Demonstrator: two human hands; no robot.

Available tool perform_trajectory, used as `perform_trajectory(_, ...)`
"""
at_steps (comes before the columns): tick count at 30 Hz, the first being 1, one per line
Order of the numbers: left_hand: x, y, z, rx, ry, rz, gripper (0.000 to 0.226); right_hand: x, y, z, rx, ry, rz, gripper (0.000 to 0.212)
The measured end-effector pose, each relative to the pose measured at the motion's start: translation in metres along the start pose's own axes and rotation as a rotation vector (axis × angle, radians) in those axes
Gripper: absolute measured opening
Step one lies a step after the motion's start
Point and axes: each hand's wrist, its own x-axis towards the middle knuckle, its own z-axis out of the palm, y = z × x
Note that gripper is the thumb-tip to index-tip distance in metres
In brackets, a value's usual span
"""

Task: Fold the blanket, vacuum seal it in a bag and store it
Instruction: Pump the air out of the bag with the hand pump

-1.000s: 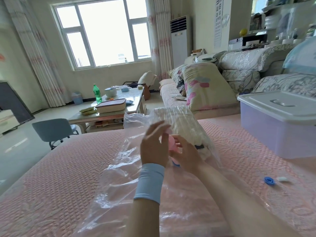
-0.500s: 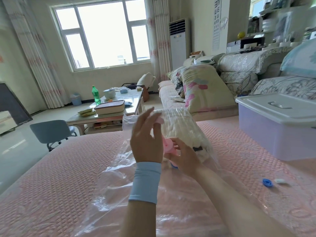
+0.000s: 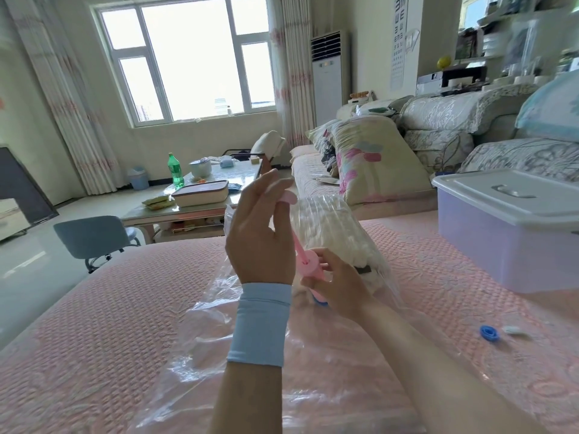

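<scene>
Left grip [image 3: 260, 233]: back of the hand towards the camera, light blue wristband [image 3: 260, 324] on the wrist; fingertips pinch the handle at the top of the pump [image 3: 310, 267], holding it high above the barrel.
Right grip: [image 3: 338, 286] fingers curled round the lower barrel, holding it upright and tilted slightly.
Pump: pink; its thin rod shows between handle and barrel; its foot sits on a blue valve [image 3: 321, 302] on the bag [image 3: 219, 333].
Bag: clear plastic, wrinkled, lying flat along the bed [image 3: 94, 324] from the near edge to beyond the hands.
Blanket: [image 3: 329, 223] white, folded, inside the far end of the bag, just behind the pump.
Bed: covered by a pink quilted spread.
Box: [image 3: 507, 233] translucent, white lid on, standing on the bed to the right, well apart from the bag.
Cap: [image 3: 488, 333] small, blue, round, on the bed right of the right forearm, with a small white piece [image 3: 513, 330] just beside it.
Surface: [image 3: 188, 213] low, near the window, carrying a green bottle [image 3: 175, 170] and a flat lidded case [image 3: 200, 192].
Chair: [image 3: 94, 236] grey-blue, on the floor between the surface and the bed.
</scene>
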Motion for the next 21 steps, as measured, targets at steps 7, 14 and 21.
perform_trajectory(7,-0.064,-0.047,0.024,0.041,-0.772,-0.253,0.039,-0.001,-0.004,-0.003,0.043,0.068,-0.001,0.038)
perform_trajectory(14,-0.074,-0.055,0.033,-0.412,-0.733,-0.772,0.077,-0.003,-0.004,-0.015,0.041,0.123,-0.005,0.042)
perform_trajectory(21,-0.095,-0.065,0.041,-0.307,-0.872,-0.771,0.050,-0.013,-0.007,-0.040,-0.079,0.077,0.020,0.058)
